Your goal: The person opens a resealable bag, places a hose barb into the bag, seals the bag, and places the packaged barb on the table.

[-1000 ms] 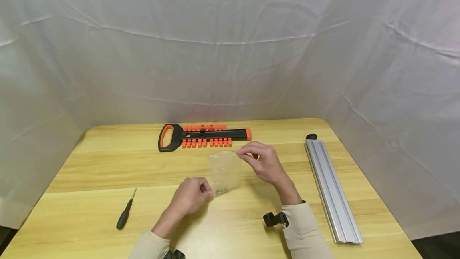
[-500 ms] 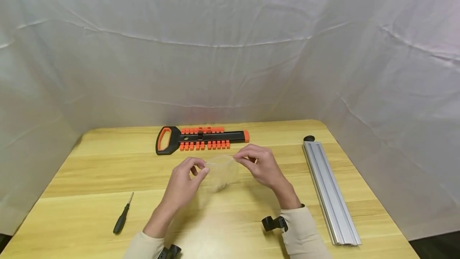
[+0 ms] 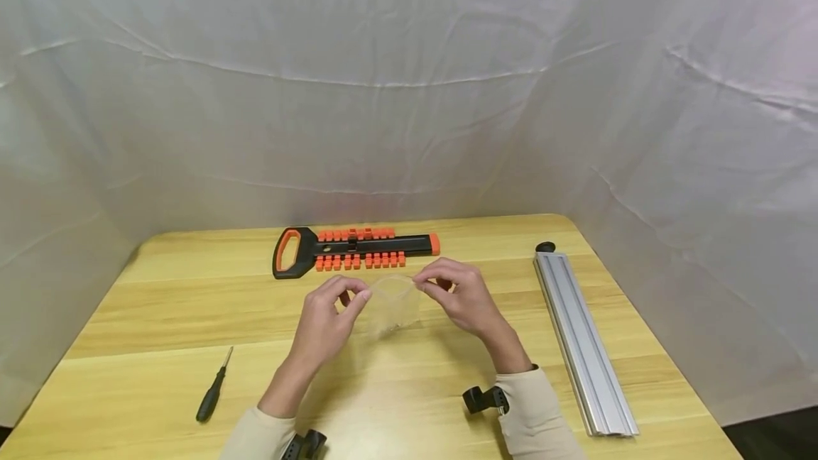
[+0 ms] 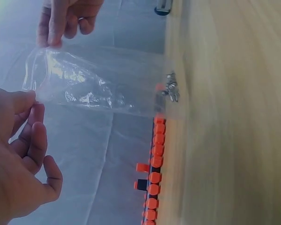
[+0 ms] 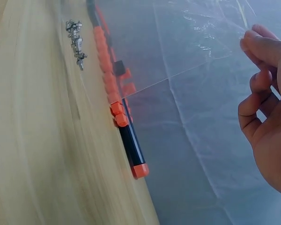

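A clear plastic bag (image 3: 395,309) hangs between both hands above the table, its mouth spread apart at the top. My left hand (image 3: 327,319) pinches one top corner between thumb and fingers. The opposite corner is pinched by my right hand (image 3: 461,297). Several small metal screws or similar fittings (image 4: 171,87) lie gathered at the bottom of the bag; their exact kind is too small to tell. In the right wrist view the same metal pieces (image 5: 76,44) show through the film, near the tabletop.
Behind the bag lies a black and orange holder (image 3: 377,245) with a loop handle and rows of orange clips. A dark-handled screwdriver (image 3: 212,395) rests at the left. A long grooved aluminium profile (image 3: 584,343) with a black knob lies at the right. Grey-white sheeting (image 3: 383,126) encloses the table.
My left hand has moved up from the bag's lower corner to its top edge and now pinches it. The bag's mouth has opened. The right hand keeps its corner.
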Motion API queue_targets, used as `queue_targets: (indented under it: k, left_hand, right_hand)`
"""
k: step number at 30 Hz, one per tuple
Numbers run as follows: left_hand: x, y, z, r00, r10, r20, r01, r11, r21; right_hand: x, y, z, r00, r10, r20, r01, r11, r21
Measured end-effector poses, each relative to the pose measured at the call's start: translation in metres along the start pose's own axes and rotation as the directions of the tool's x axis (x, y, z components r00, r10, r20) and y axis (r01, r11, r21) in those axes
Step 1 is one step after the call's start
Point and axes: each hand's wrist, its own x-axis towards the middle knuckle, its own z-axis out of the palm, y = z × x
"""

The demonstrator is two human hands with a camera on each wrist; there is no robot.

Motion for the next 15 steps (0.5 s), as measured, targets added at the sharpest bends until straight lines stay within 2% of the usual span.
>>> queue_targets:
  k: [4,8,12,15]
  left_hand:
    - [0.003,0.001,-0.001,0.999,0.002,-0.035,-0.004,0.999,-0.053]
    - [0.006,0.004,-0.002,0.998,0.0,-0.059,-0.006,0.995,-0.101]
    - [0.01,0.009,-0.003,0.997,0.001,-0.072,-0.01,0.993,-0.114]
    - [0.012,0.01,-0.004,0.996,0.032,-0.089,-0.04,0.995,-0.087]
  right_hand:
    - [-0.003,0.004,0.004,0.993,0.115,0.024,-0.116,0.993,0.012]
    - [-0.007,0.014,0.013,0.968,0.219,0.125,-0.219,0.976,-0.017]
    - [-0.012,0.022,0.021,0.954,0.223,0.2,-0.223,0.975,-0.023]
    - [-0.014,0.024,0.024,0.957,0.212,0.201,-0.213,0.977,-0.013]
